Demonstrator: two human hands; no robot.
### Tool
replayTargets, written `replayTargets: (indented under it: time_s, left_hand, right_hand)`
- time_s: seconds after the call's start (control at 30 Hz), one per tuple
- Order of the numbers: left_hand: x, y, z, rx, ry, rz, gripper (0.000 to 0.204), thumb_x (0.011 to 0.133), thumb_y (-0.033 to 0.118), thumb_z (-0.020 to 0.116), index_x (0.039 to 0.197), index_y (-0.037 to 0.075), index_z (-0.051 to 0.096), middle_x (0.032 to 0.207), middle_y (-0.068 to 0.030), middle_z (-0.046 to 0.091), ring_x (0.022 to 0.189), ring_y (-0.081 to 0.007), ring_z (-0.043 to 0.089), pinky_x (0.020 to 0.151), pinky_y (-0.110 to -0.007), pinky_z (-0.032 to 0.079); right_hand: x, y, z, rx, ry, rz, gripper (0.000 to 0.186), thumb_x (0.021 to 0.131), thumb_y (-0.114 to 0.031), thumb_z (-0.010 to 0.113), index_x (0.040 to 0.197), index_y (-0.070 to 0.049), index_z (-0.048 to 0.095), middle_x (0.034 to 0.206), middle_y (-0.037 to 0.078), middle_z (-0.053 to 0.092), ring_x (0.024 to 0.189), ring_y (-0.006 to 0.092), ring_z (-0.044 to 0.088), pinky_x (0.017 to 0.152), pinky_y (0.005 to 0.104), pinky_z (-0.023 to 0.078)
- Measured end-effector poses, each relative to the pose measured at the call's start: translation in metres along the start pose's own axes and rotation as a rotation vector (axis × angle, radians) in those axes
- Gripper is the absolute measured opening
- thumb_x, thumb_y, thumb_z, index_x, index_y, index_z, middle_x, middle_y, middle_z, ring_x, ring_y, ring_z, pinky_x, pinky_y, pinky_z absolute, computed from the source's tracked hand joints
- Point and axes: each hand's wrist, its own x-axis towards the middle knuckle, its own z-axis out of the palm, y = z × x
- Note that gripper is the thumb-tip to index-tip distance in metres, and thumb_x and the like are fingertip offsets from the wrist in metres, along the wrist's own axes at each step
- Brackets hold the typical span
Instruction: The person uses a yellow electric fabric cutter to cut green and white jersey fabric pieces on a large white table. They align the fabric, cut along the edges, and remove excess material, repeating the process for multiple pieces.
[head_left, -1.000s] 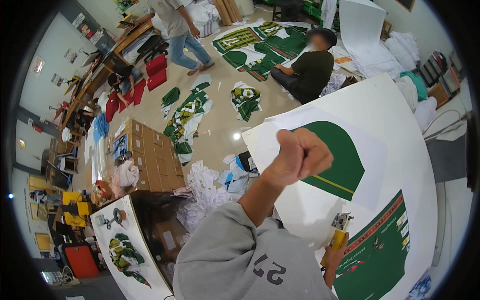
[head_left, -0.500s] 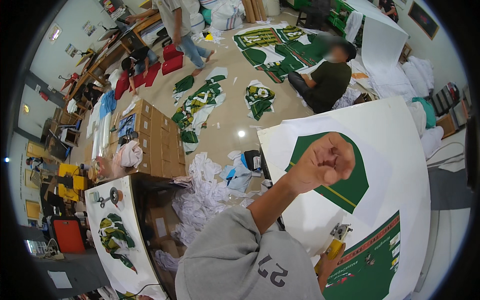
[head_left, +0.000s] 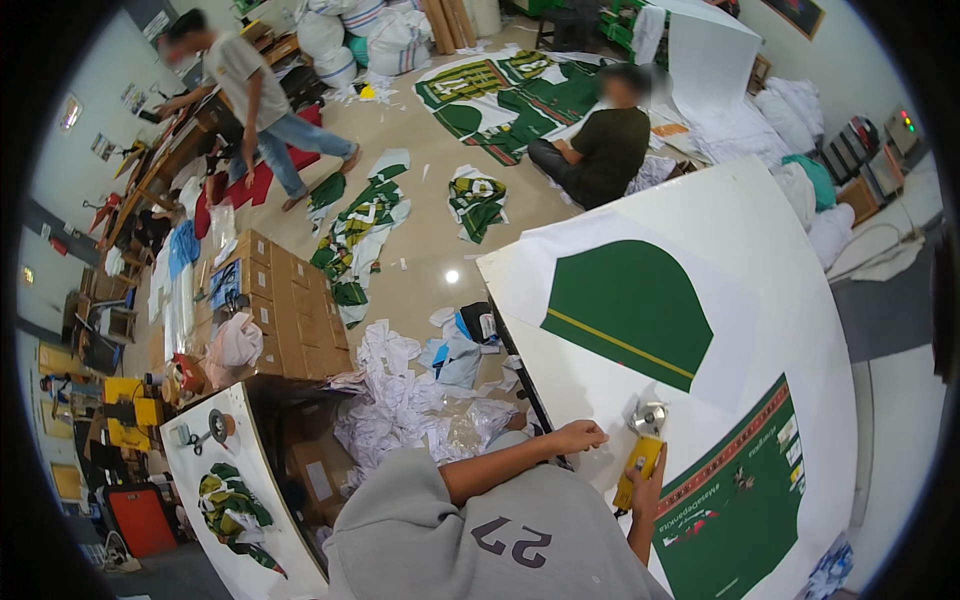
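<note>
My right hand (head_left: 647,485) grips a yellow handheld electric fabric cutter (head_left: 641,456) with a round metal blade head, standing on the white table (head_left: 590,410). Beside it, at the table's left edge, my left hand (head_left: 578,438) has its fingers curled together; whether anything is in them does not show. Farther up the table lies a green sleeve-shaped piece (head_left: 630,310) with a yellow stripe, on white cloth. A larger green printed panel (head_left: 735,505) with a red patterned border is spread just right of the cutter.
White cloth scraps (head_left: 400,400) heap between my table and a smaller table (head_left: 190,480) holding scissors (head_left: 208,432). Stacked cardboard boxes (head_left: 285,300) stand to the left. One person (head_left: 600,135) sits on the floor beyond the table; another (head_left: 260,110) walks at the far left.
My left hand has come down from above the green sleeve piece to the table edge near the cutter. The cutter, in my right hand, shows more fully. My view has shifted right.
</note>
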Motion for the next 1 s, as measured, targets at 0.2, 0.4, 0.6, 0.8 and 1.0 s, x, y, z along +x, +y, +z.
replayTargets:
  time_s: [0.2, 0.4, 0.6, 0.8, 1.0]
  left_hand:
    - [-0.005, -0.017, 0.036, 0.218, 0.078, 0.084, 0.062, 0.103, 0.05, 0.073, 0.14, 0.0, 0.07, 0.129, -0.0198, 0.076, 0.12, -0.0323, 0.072, 0.107, -0.043, 0.055]
    - [-0.019, -0.021, 0.058, 0.476, 0.26, 0.183, 0.062, 0.101, 0.053, 0.073, 0.139, 0.003, 0.071, 0.127, -0.0213, 0.073, 0.119, -0.0386, 0.07, 0.107, -0.047, 0.054]
    - [-0.042, -0.047, 0.086, 0.684, 0.532, 0.433, 0.042, 0.108, 0.043, 0.063, 0.131, 0.009, 0.073, 0.119, -0.0152, 0.067, 0.116, -0.0367, 0.062, 0.102, -0.05, 0.048]
    - [-0.018, -0.008, 0.122, 1.441, 0.782, -0.846, 0.031, 0.11, 0.039, 0.058, 0.126, 0.015, 0.07, 0.12, -0.0087, 0.065, 0.119, -0.0275, 0.058, 0.104, -0.046, 0.046]
    - [-0.032, -0.039, 0.098, 0.858, 0.581, 0.299, 0.034, 0.108, 0.043, 0.06, 0.125, 0.015, 0.072, 0.121, -0.0096, 0.065, 0.118, -0.0287, 0.059, 0.103, -0.047, 0.046]
  right_hand:
    - [0.013, 0.003, -0.004, -0.322, 0.005, -0.16, 0.104, 0.088, -0.008, 0.081, 0.178, -0.016, 0.029, 0.145, 0.021, 0.063, 0.117, 0.0331, 0.071, 0.098, 0.0428, 0.06]
    - [0.005, -0.038, -0.018, -0.763, 0.034, -0.236, 0.077, 0.093, -0.026, 0.083, 0.163, -0.013, 0.053, 0.133, 0.017, 0.061, 0.117, 0.039, 0.067, 0.101, 0.0474, 0.058]
    - [0.019, -0.1, 0.019, -0.055, -0.289, -0.385, 0.047, 0.1, -0.02, 0.075, 0.142, -0.002, 0.066, 0.141, 0.016, 0.063, 0.118, 0.0283, 0.069, 0.1, 0.0419, 0.056]
    - [-0.047, -0.188, 0.087, 0.728, -1.263, -0.23, 0.064, 0.094, -0.034, 0.083, 0.142, 0.004, 0.064, 0.154, 0.028, 0.058, 0.093, 0.0252, 0.078, 0.068, 0.03, 0.064]
    - [-0.106, -0.225, 0.104, 0.851, -1.801, -0.249, 0.067, 0.097, -0.04, 0.083, 0.144, 0.004, 0.062, 0.155, 0.036, 0.053, 0.095, 0.0308, 0.082, 0.066, 0.0308, 0.065]
